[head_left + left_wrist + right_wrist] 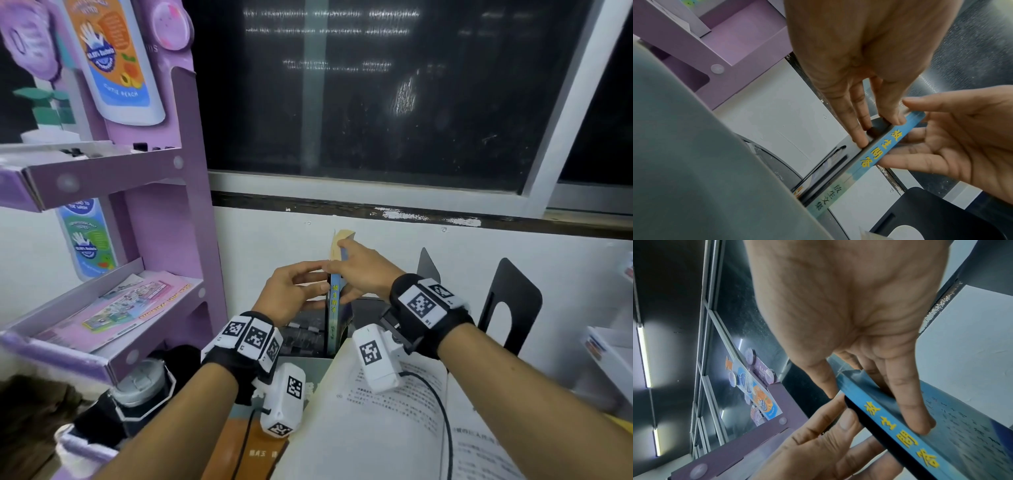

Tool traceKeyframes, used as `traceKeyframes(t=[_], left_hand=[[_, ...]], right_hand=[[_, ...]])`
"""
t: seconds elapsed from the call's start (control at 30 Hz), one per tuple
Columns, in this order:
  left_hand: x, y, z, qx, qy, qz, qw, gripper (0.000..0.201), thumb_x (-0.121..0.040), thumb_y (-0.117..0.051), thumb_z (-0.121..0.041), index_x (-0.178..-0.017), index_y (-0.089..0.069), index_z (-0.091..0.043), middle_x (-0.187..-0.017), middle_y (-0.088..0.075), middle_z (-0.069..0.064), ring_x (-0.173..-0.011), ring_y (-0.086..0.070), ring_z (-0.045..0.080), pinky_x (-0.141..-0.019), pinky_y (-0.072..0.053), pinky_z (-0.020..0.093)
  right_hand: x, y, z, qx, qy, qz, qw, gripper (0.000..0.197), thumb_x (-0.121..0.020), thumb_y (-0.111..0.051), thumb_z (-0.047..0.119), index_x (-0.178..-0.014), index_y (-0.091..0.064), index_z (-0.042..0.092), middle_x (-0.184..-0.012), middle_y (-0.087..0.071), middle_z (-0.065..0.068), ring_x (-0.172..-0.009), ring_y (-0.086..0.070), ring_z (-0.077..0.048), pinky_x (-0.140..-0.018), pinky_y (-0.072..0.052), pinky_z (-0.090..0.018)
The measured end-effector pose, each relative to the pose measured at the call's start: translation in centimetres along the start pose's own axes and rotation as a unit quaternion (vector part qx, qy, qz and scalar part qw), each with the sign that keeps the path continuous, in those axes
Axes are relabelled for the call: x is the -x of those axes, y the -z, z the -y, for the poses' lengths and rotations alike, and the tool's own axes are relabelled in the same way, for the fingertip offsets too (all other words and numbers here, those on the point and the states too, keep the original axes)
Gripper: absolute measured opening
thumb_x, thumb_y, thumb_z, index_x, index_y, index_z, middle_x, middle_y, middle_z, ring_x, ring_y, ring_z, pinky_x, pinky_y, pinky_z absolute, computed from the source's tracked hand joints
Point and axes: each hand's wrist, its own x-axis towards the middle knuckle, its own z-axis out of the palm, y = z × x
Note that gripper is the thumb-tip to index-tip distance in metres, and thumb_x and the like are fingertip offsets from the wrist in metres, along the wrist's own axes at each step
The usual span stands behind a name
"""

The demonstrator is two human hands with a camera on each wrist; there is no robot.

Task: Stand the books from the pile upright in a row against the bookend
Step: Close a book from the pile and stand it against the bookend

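Observation:
A thin blue book with yellow spine lettering stands upright near the white wall. My right hand holds it near the top, thumb on one side and straight fingers flat on its cover. My left hand is on its left, with straight fingers pressing a black plate beside the spine. A tan book rises just behind. Two black bookends stand to the right. The pile lies below my wrists: open white pages and an orange cover.
A purple cardboard display shelf with leaflets stands close on the left, and a grey-lidded bottle sits under it. A white tray is at the right edge. The wall and a dark window are right behind the books.

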Motion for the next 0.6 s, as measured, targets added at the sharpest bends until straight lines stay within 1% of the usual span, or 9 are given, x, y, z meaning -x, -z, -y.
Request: traceKeyframes(t=[0.1,0.17,0.23,0.3,0.33,0.4,0.5,0.6], left_hand=[[0.04,-0.09,-0.01,-0.001,-0.005,-0.006,1.0,0.029,-0.086,-0.063,0.005,-0.108,-0.067,-0.015,-0.102,-0.072,0.011,-0.088,-0.072,0.025,-0.071,-0.06,0.033],[0.0,-0.09,0.0,0.004,-0.004,-0.011,1.0,0.03,-0.086,-0.063,0.005,-0.109,-0.067,-0.013,-0.099,-0.072,0.011,-0.085,-0.072,0.024,-0.07,-0.06,0.033],[-0.01,-0.01,0.11,0.011,-0.003,-0.012,1.0,0.031,-0.086,-0.063,0.005,-0.113,-0.065,-0.01,-0.1,-0.071,0.013,-0.085,-0.072,0.025,-0.07,-0.06,0.034],[0.0,0.14,0.21,0.019,-0.001,-0.013,1.0,0.032,-0.086,-0.062,0.005,-0.115,-0.064,-0.007,-0.1,-0.071,0.014,-0.084,-0.072,0.025,-0.069,-0.06,0.033],[0.02,0.17,0.28,0.025,0.0,-0.014,1.0,0.032,-0.086,-0.062,0.005,-0.116,-0.064,-0.006,-0.101,-0.071,0.014,-0.084,-0.072,0.025,-0.069,-0.06,0.033],[0.04,0.21,0.33,0.031,0.0,-0.014,0.999,0.033,-0.086,-0.062,0.006,-0.116,-0.065,-0.007,-0.102,-0.07,0.015,-0.085,-0.071,0.027,-0.07,-0.06,0.033],[0.09,0.19,0.32,0.033,0.001,-0.007,0.999,0.031,-0.087,-0.06,0.006,-0.112,-0.066,-0.011,-0.101,-0.07,0.013,-0.085,-0.071,0.025,-0.069,-0.059,0.031],[0.06,0.15,0.32,0.034,0.001,0.001,0.999,0.03,-0.088,-0.059,0.006,-0.11,-0.067,-0.013,-0.103,-0.07,0.014,-0.087,-0.071,0.025,-0.069,-0.059,0.03]], right_hand=[[0.17,-0.05,-0.11,-0.007,0.002,-0.002,1.0,0.051,-0.097,-0.055,0.026,-0.138,-0.032,0.008,-0.117,-0.045,-0.008,-0.093,-0.069,-0.036,-0.078,-0.059,-0.051],[0.2,-0.13,-0.18,-0.011,-0.002,0.001,1.0,0.05,-0.097,-0.055,0.025,-0.138,-0.032,0.007,-0.116,-0.046,-0.009,-0.094,-0.069,-0.036,-0.078,-0.059,-0.051],[0.32,-0.26,-0.18,-0.013,-0.002,0.004,1.0,0.051,-0.096,-0.056,0.025,-0.139,-0.032,0.008,-0.126,-0.047,-0.013,-0.094,-0.069,-0.036,-0.079,-0.059,-0.05],[0.36,-0.27,-0.21,-0.03,-0.004,0.008,1.0,0.055,-0.097,-0.056,0.027,-0.143,-0.03,0.011,-0.138,-0.043,-0.015,-0.094,-0.07,-0.035,-0.081,-0.059,-0.049],[0.38,-0.27,-0.25,-0.045,-0.008,0.012,0.999,0.056,-0.097,-0.055,0.029,-0.144,-0.029,0.012,-0.141,-0.041,-0.015,-0.094,-0.07,-0.035,-0.081,-0.059,-0.049],[0.39,-0.31,-0.29,-0.072,-0.011,0.02,0.997,0.056,-0.097,-0.054,0.029,-0.145,-0.028,0.013,-0.144,-0.04,-0.016,-0.095,-0.069,-0.035,-0.083,-0.058,-0.05],[0.29,-0.23,-0.39,-0.081,-0.014,0.022,0.996,0.058,-0.098,-0.054,0.028,-0.148,-0.026,0.016,-0.147,-0.039,-0.016,-0.095,-0.069,-0.036,-0.084,-0.058,-0.05],[0.28,-0.18,-0.59,-0.076,-0.011,0.016,0.997,0.064,-0.099,-0.052,0.027,-0.153,-0.018,0.019,-0.153,-0.033,-0.014,-0.099,-0.068,-0.036,-0.083,-0.058,-0.048]])
